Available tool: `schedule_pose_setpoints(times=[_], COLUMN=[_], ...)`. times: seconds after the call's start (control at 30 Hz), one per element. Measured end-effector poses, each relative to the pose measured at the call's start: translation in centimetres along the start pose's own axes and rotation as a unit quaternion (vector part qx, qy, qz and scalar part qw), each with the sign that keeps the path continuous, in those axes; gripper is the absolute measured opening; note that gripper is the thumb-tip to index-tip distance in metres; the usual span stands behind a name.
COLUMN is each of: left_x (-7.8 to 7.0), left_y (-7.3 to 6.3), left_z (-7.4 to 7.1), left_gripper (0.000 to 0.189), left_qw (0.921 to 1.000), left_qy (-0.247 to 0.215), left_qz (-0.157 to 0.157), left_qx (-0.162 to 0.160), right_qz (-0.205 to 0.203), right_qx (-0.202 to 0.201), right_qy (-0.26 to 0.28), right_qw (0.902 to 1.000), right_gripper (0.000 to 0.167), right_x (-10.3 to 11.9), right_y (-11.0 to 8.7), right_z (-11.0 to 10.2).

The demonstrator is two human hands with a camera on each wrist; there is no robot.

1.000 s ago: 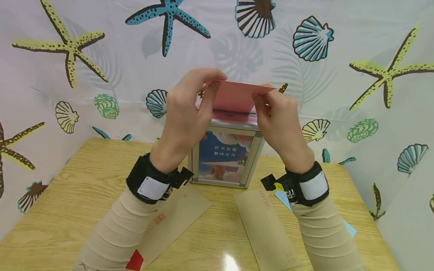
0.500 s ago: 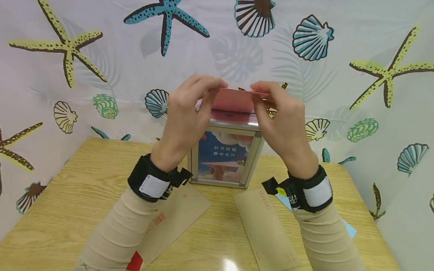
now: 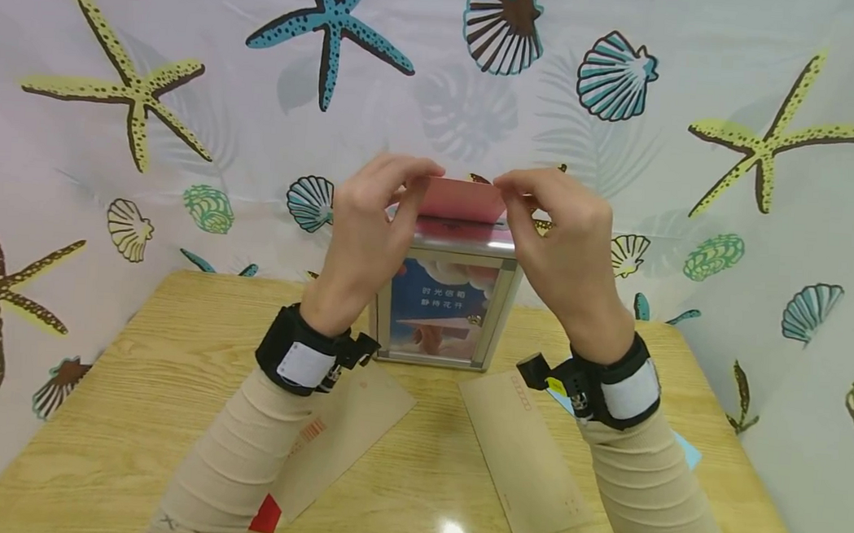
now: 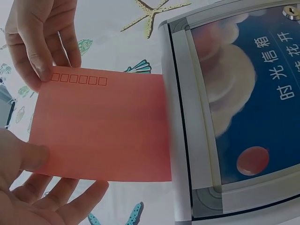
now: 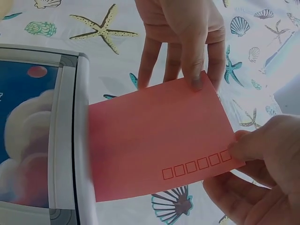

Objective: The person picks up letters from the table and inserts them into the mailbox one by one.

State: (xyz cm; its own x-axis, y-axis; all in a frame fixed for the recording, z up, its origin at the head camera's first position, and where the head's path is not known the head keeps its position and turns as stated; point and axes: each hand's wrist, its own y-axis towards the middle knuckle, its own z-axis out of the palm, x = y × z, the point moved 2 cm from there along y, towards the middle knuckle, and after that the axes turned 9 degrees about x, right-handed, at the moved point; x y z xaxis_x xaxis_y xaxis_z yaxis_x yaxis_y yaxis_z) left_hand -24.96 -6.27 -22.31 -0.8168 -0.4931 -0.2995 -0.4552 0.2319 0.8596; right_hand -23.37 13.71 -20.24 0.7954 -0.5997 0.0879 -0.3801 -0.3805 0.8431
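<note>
A red envelope (image 3: 464, 199) stands on edge at the top of a silver-framed letter box (image 3: 439, 308), its lower edge at the lid. A row of small printed squares marks one end of it in both wrist views. My left hand (image 3: 371, 222) pinches its upper left corner, with the thumb on the near face and fingers behind. At the upper right corner my right hand (image 3: 564, 242) pinches the envelope (image 5: 161, 136) between thumb and fingers. The part of the envelope below the lid's edge is hidden.
Two brown envelopes lie on the wooden table (image 3: 172, 349): the left one (image 3: 367, 410) partly under my left forearm, the right one (image 3: 525, 460) before the box. A red paper corner (image 3: 266, 516) and a blue paper (image 3: 687, 452) peek out beside the sleeves. Patterned cloth (image 3: 437, 96) hangs behind.
The envelope's top edge has come down a little toward the box. My right hand has shifted slightly right and lower, its fingers re-placed at the corner; the left hand has dipped slightly.
</note>
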Motion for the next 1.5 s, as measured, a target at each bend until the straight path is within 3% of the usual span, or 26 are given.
schedule_pose_setpoints(times=[0.77, 1.13, 1.5], left_x=[1.3, 2.0, 2.3], left_y=[-0.6, -1.4, -1.9], left_z=[1.1, 1.5, 1.4], left_gripper=[0.020, 0.023, 0.027], left_qw=[0.9957, 0.9919, 0.9869], left_qy=[0.011, 0.003, 0.011], left_qz=[-0.063, -0.082, -0.095], left_qx=[0.067, 0.097, 0.130], right_qz=[0.046, 0.092, 0.101], right_qx=[0.048, 0.101, 0.143], right_qy=[0.016, 0.031, 0.017], right_qw=[0.9976, 0.9901, 0.9844], right_gripper=[0.014, 0.016, 0.012], right_x=[-2.3, -2.9, -2.7], right_y=[-0.8, -1.7, -1.7], right_z=[2.5, 4.1, 4.8])
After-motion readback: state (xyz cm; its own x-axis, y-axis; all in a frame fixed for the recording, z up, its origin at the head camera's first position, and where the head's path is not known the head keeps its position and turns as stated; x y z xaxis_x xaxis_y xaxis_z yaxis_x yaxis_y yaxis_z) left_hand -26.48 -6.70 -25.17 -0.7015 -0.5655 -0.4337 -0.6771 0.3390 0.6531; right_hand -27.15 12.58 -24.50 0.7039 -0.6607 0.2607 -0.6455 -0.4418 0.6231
